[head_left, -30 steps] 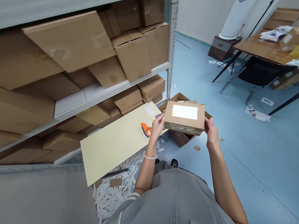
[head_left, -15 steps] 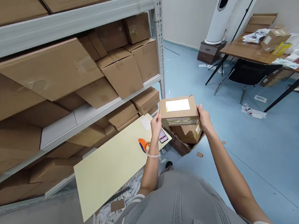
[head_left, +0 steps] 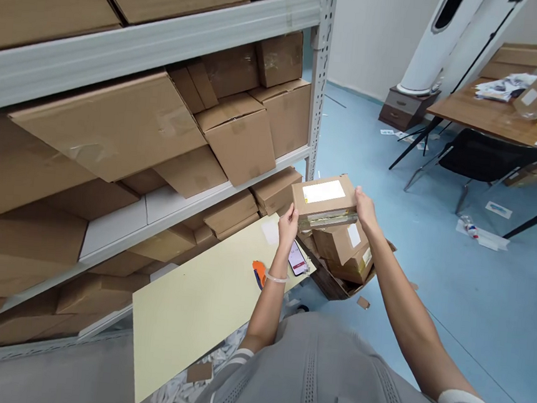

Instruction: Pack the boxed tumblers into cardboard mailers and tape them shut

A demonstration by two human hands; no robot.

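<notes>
Labelled carton [head_left: 328,208] between left hand [head_left: 287,230] and right hand [head_left: 366,212]; each grip clamped on one end; arms [head_left: 267,305] stretched forward

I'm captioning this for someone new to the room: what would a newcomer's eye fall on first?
Likely the carton with the white label, held between the left hand and the right hand over an open box of other cartons. Next, on the pale yellow board, the orange tool and lit phone, either side of the left wrist. A metal rack crowded with brown boxes fills much of the left side.
</notes>
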